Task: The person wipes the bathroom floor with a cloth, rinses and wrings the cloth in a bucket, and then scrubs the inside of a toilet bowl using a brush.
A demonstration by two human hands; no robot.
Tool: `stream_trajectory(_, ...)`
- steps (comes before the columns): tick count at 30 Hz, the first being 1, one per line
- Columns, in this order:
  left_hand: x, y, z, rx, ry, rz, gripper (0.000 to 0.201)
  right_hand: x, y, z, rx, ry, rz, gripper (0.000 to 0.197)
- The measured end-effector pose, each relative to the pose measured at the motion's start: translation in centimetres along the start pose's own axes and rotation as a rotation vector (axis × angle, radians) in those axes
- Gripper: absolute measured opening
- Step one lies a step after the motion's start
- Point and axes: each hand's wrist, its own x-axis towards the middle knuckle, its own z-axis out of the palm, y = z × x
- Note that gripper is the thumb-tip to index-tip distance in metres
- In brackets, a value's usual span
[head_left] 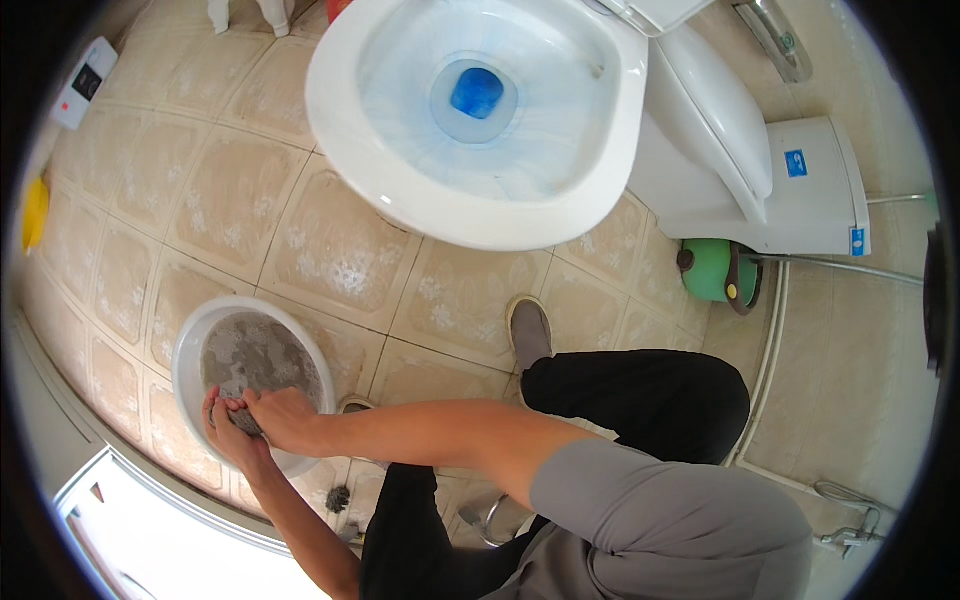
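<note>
Grey, soaked cloth (243,415) sits bunched in your left hand (232,432) and right hand (283,418), both grips closed tight on it over the near rim of the round white plastic basin (190,345) on the tiled floor. It looks soft, limp and slippery; hold it by the bunched middle.

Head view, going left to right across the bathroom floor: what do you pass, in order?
Yellow object at the left edge → white basin of grey water, where the left hand and right hand grip a grey cloth → toilet bowl → green container.
</note>
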Motion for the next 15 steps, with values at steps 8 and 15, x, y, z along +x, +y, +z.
stream_trajectory(8,-6.6,9.4,3.7,0.084,0.158,0.460,0.032,-2.7,-6.8,-7.9,0.073,0.136,-0.301,0.035)
stream_trajectory(15,-1.4,6.4,2.6,-0.177,-0.059,-0.723,0.021,-2.5,-1.2,-6.7,0.196,-0.074,-0.090,0.047)
